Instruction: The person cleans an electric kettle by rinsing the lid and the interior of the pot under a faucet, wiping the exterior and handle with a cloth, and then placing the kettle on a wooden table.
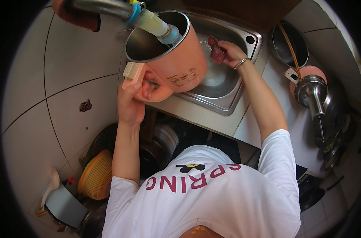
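My left hand [135, 95] is closed around the handle of a pink electric pot [180, 68] with a steel interior, tilted over the left part of a stainless steel sink [225, 104]. The end of the faucet [156, 25] reaches into the pot's mouth, and water seems to run from it. Over the sink's right side, my right hand [232, 53] holds a dark red, crumpled scrubbing cloth or mesh [216, 50] between thumb and fingers. The pot's bottom inside is hidden.
Right of the sink stand a metal pot [289, 44], chopsticks [290, 50] and a steel-and-pink appliance [311, 89]. A tiled wall [79, 71] rises on the left. Below it are a yellow plastic colander [97, 175] and a pale spoon [51, 187].
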`<control>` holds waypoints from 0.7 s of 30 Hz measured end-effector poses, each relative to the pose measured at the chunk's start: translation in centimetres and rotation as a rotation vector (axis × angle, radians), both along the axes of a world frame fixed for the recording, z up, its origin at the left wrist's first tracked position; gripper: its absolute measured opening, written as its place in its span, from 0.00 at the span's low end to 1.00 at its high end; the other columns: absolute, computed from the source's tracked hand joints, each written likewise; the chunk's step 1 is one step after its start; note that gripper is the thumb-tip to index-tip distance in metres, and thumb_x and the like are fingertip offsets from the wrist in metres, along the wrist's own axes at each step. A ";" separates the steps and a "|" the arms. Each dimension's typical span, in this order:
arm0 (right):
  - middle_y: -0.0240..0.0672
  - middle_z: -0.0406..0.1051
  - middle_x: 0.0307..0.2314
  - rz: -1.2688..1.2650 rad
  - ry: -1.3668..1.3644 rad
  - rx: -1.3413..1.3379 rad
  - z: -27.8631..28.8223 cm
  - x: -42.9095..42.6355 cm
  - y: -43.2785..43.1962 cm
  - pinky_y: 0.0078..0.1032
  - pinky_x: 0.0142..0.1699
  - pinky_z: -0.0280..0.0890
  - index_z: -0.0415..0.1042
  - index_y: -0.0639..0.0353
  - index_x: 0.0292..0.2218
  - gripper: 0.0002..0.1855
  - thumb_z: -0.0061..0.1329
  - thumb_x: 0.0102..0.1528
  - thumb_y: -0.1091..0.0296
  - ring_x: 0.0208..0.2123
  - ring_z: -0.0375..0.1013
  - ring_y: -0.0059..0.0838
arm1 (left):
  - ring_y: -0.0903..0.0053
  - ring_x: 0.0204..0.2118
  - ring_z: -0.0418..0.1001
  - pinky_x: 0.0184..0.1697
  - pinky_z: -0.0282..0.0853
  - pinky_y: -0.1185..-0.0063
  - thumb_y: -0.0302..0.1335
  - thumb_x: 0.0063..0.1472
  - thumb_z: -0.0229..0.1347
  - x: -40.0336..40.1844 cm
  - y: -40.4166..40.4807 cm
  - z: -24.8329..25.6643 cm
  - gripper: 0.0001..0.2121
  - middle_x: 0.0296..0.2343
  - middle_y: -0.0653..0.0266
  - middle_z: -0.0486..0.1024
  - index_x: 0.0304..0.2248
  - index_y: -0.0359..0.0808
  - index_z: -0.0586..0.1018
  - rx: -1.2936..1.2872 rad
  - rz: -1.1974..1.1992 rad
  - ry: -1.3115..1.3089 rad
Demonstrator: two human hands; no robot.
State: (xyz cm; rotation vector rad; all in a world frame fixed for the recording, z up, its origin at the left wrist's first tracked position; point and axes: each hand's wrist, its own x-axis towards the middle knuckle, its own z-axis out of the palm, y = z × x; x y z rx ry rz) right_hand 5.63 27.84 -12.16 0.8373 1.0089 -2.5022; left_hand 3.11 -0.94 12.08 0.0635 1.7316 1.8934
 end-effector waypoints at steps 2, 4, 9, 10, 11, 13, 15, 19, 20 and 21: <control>0.35 0.73 0.30 0.211 0.087 0.171 0.5 0.0 1.0 0.31 0.39 0.68 0.72 0.55 0.36 0.07 0.43 0.55 0.69 0.32 0.72 0.31 | 0.82 0.21 0.63 0.31 0.60 0.81 0.34 0.50 0.50 0.0 -0.2 -0.2 0.18 0.18 0.66 0.65 0.37 0.27 0.71 0.022 0.005 -0.002; 0.37 0.74 0.29 0.604 0.420 0.839 1.4 0.1 1.3 0.31 0.39 0.68 0.74 0.54 0.32 0.07 0.45 0.52 0.69 0.32 0.73 0.33 | 0.82 0.21 0.63 0.30 0.60 0.81 0.33 0.50 0.50 0.0 -0.2 -0.6 0.18 0.18 0.66 0.66 0.37 0.27 0.71 0.037 -0.005 -0.010; 0.43 0.74 0.34 1.383 0.269 1.676 3.4 0.6 0.0 0.35 0.44 0.67 0.77 0.56 0.35 0.12 0.44 0.50 0.69 0.39 0.74 0.40 | 0.82 0.21 0.63 0.30 0.60 0.81 0.33 0.51 0.50 0.2 -0.1 -0.4 0.17 0.17 0.67 0.65 0.36 0.27 0.72 0.026 -0.009 -0.007; 0.44 0.74 0.35 1.368 0.261 1.680 3.3 0.5 0.1 0.36 0.45 0.66 0.77 0.56 0.36 0.13 0.44 0.50 0.69 0.40 0.73 0.41 | 0.82 0.21 0.63 0.30 0.60 0.81 0.33 0.51 0.50 0.3 0.1 -0.3 0.17 0.17 0.67 0.65 0.35 0.27 0.72 0.027 0.000 -0.012; 0.44 0.74 0.36 1.354 0.254 1.684 3.1 0.5 0.4 0.37 0.45 0.66 0.77 0.56 0.36 0.13 0.43 0.50 0.68 0.41 0.72 0.41 | 0.82 0.21 0.63 0.30 0.60 0.81 0.33 0.51 0.50 0.4 0.3 -0.3 0.16 0.17 0.67 0.65 0.35 0.27 0.72 0.028 0.011 -0.016; 0.45 0.73 0.37 1.378 0.259 1.652 2.6 0.1 0.3 0.38 0.46 0.65 0.76 0.56 0.37 0.13 0.43 0.51 0.68 0.43 0.72 0.41 | 0.82 0.21 0.63 0.30 0.60 0.81 0.33 0.51 0.50 0.4 0.2 -0.2 0.16 0.17 0.67 0.65 0.35 0.27 0.72 0.030 0.014 -0.022; 0.46 0.72 0.38 1.463 0.274 1.582 1.8 0.0 -0.1 0.37 0.46 0.65 0.76 0.54 0.38 0.13 0.44 0.51 0.67 0.43 0.72 0.40 | 0.82 0.21 0.63 0.30 0.60 0.81 0.32 0.51 0.50 0.3 -0.1 -0.4 0.16 0.17 0.67 0.65 0.35 0.27 0.71 0.040 0.003 -0.031; 0.41 0.69 0.43 1.425 0.322 1.805 -0.6 1.0 -1.6 0.38 0.47 0.63 0.77 0.44 0.35 0.12 0.43 0.52 0.64 0.44 0.70 0.43 | 0.82 0.21 0.63 0.30 0.60 0.81 0.32 0.50 0.50 0.3 0.3 -0.3 0.16 0.17 0.67 0.65 0.35 0.28 0.72 0.042 0.002 -0.039; 0.41 0.68 0.44 1.513 0.321 1.837 -1.1 1.0 -1.7 0.38 0.47 0.63 0.77 0.45 0.36 0.11 0.44 0.51 0.64 0.44 0.69 0.43 | 0.82 0.21 0.64 0.31 0.61 0.81 0.32 0.50 0.50 0.3 0.6 -0.3 0.15 0.17 0.67 0.65 0.35 0.28 0.72 0.043 0.008 -0.035; 0.40 0.67 0.45 1.604 0.326 1.866 -1.3 0.8 -1.7 0.38 0.47 0.63 0.76 0.45 0.37 0.12 0.46 0.50 0.64 0.45 0.69 0.43 | 0.82 0.21 0.64 0.31 0.61 0.81 0.32 0.50 0.50 0.4 0.7 -0.3 0.15 0.17 0.67 0.65 0.34 0.28 0.72 0.041 0.018 -0.031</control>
